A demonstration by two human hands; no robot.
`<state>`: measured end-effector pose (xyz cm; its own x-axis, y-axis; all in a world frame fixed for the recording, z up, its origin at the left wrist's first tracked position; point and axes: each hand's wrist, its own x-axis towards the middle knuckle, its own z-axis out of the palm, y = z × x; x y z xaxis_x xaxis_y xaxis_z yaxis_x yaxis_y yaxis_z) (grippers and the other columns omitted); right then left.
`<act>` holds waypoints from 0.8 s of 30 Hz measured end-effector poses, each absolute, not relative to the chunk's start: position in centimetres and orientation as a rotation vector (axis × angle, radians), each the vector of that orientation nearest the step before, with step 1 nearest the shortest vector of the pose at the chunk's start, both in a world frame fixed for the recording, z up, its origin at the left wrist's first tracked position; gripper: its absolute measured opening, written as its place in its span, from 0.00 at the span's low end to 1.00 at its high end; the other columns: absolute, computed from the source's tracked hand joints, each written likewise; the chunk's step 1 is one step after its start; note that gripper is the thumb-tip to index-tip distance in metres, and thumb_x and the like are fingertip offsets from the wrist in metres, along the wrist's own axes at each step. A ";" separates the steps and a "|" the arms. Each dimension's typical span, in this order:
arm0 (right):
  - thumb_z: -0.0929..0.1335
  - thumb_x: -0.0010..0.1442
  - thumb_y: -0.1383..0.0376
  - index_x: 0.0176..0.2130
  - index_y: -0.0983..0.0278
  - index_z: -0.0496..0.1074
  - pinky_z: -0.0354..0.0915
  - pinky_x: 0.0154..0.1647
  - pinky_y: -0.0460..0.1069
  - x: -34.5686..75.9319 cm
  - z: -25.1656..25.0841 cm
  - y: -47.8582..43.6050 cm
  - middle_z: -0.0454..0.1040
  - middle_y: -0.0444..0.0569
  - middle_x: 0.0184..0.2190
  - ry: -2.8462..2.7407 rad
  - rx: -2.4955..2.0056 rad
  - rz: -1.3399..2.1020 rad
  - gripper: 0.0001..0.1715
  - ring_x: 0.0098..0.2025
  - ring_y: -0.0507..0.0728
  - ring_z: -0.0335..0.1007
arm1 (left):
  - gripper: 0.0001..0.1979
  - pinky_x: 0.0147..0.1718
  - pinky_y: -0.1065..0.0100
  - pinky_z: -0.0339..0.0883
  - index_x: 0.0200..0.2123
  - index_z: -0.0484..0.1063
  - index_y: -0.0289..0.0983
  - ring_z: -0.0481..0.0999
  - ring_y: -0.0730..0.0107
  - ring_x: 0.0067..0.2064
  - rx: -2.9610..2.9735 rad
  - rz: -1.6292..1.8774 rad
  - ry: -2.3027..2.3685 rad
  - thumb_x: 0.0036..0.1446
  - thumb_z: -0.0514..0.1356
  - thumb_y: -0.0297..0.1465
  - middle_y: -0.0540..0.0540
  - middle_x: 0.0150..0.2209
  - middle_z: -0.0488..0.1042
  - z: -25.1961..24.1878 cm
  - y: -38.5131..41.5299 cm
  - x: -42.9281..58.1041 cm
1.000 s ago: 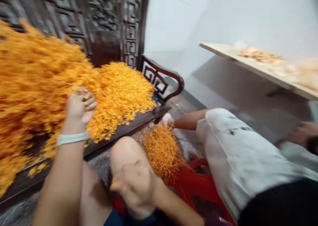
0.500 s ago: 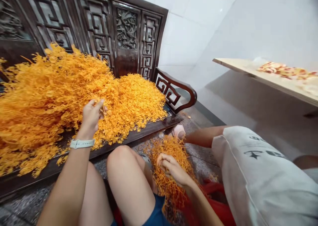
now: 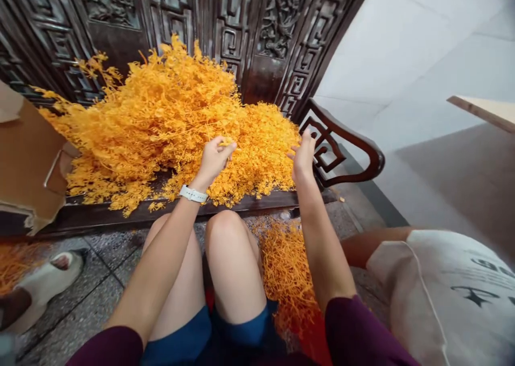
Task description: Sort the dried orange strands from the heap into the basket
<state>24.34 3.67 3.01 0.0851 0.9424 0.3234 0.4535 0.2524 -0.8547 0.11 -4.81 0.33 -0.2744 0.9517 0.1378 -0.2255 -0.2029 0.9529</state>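
Observation:
A big heap of orange dried sprigs [image 3: 161, 114] lies on a dark carved wooden bench [image 3: 249, 199]. My left hand [image 3: 214, 156], with a white watch on the wrist, pinches a few thin orange stems at the heap's front. My right hand [image 3: 303, 154] is raised beside the heap's right end, fingers spread, touching the sprigs and holding nothing. A smaller bunch of orange sprigs [image 3: 287, 269] lies by my right knee on the floor.
The bench's curved armrest [image 3: 346, 146] is just right of my right hand. A cardboard box [image 3: 28, 156] stands at left. Another person's leg and white shorts [image 3: 450, 296] are at lower right, a shoe [image 3: 44, 285] at lower left. A wooden board [image 3: 486, 111] juts in at right.
My right hand left the small bunch by my knee and rose to the heap's right end. My left hand stays pinching at the heap. The view swung left and up.

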 end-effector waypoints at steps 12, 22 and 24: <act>0.66 0.71 0.50 0.30 0.60 0.65 0.56 0.34 0.50 16.3 0.0 -3.5 0.64 0.44 0.27 -1.881 -1.103 0.660 0.21 0.30 0.54 0.58 | 0.13 0.37 0.62 0.62 0.47 0.85 0.39 0.58 0.70 0.23 1.707 1.498 1.208 0.58 0.67 0.29 0.54 0.18 0.63 -2.1 -4.0 1.2; 0.64 0.74 0.58 0.27 0.60 0.62 0.54 0.34 0.51 18.1 1.5 -12.3 0.63 0.43 0.24 -2.348 -0.985 0.742 0.23 0.29 0.54 0.58 | 0.08 0.49 0.58 0.64 0.28 0.85 0.45 0.74 0.61 0.34 1.739 1.550 1.206 0.57 0.67 0.26 0.45 0.29 0.79 -3.7 -2.6 -1.2; 0.65 0.74 0.59 0.32 0.60 0.70 0.60 0.35 0.49 18.0 1.4 -16.8 0.71 0.44 0.28 -2.525 -0.594 1.226 0.17 0.32 0.53 0.66 | 0.06 0.47 0.60 0.64 0.29 0.85 0.44 0.75 0.62 0.34 1.599 1.645 1.242 0.58 0.69 0.29 0.45 0.30 0.80 -3.9 -2.0 -2.4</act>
